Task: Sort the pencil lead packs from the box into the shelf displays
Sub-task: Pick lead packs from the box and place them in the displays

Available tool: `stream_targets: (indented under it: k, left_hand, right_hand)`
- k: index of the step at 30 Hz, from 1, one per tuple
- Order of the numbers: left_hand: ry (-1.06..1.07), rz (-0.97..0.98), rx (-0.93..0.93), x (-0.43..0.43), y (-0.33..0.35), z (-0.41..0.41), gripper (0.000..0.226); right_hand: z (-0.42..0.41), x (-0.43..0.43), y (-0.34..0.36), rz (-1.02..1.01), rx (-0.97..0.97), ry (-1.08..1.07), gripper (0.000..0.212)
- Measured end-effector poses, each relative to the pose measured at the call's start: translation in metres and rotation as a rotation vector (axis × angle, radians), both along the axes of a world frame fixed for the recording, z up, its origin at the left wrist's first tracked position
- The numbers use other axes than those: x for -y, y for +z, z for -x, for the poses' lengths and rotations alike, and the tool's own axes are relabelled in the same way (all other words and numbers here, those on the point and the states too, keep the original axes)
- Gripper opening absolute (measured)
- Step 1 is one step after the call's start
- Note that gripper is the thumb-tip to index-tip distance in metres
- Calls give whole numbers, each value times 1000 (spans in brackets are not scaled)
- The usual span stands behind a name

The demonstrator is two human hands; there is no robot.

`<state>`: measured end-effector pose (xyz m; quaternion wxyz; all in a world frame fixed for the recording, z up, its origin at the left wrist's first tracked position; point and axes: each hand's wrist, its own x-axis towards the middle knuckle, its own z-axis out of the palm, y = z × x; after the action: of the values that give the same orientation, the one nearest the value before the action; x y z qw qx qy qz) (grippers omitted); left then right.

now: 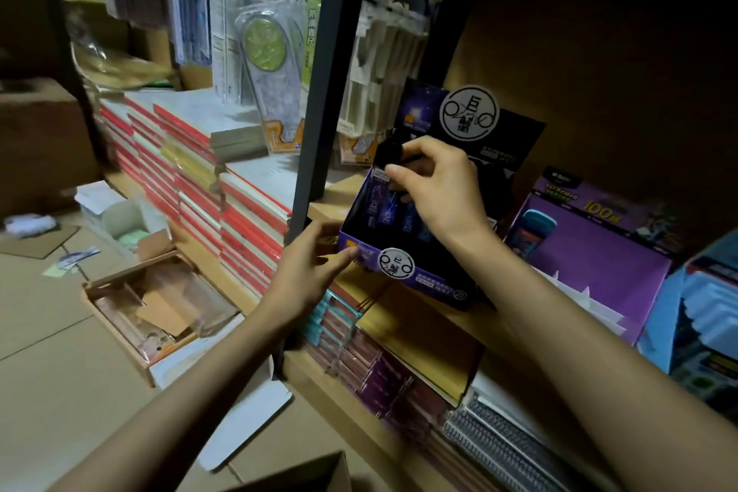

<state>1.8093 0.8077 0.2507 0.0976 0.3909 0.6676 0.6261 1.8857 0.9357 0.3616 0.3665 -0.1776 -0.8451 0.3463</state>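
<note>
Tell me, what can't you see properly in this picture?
All in the head view:
- Dark pack: the right hand pinches it, its fingers cover most of it, and it is blurred, so no label can be read.
- Purple display box: the hand hides part of the inside, so the number of packs is unknown.
- Cardboard box: cut off by the bottom edge, contents unseen.
- Shelf back wall: too dark to make out.
</note>
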Motion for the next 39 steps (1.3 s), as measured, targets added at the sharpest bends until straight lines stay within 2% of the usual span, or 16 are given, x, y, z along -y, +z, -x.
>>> stream_targets:
  k: [6,8,12,14,20,24,30,33,36,39]
  left_hand:
    - [-32,16,54,2,2,-4,33]
    - [-60,44,52,6,2,-4,38]
    - [-86,161,-31,27,4,-4,36]
    - [-80,237,-45,42,4,-6,30]
    - [-137,504,-156,94,-10,-34,25]
    - [-108,658,-89,123,-55,-67,24]
    - [-84,856,110,167,-167,-116,35]
    - [0,894,228,191,-224,-143,34]
    - [84,890,308,218,-272,-165,29]
    - [140,953,318,244,-304,-181,51]
  right_hand:
    - [7,-2,-14,65,31,-103,6]
    - [11,-2,-13,32,49,-135,6]
    - [11,3,-6,-112,248,-176,30]
    - [1,8,-5,-121,295,-169,34]
    - [-61,43,-28,-205,309,-70,17]
    - [-100,77,-75,-186,419,52,16]
    - [-144,116,-189,-31,803,316,18]
    - [-166,125,-256,135,950,330,18]
    - [-187,132,-314,295,1032,316,9]
    - [-202,140,-364,437,1117,315,10]
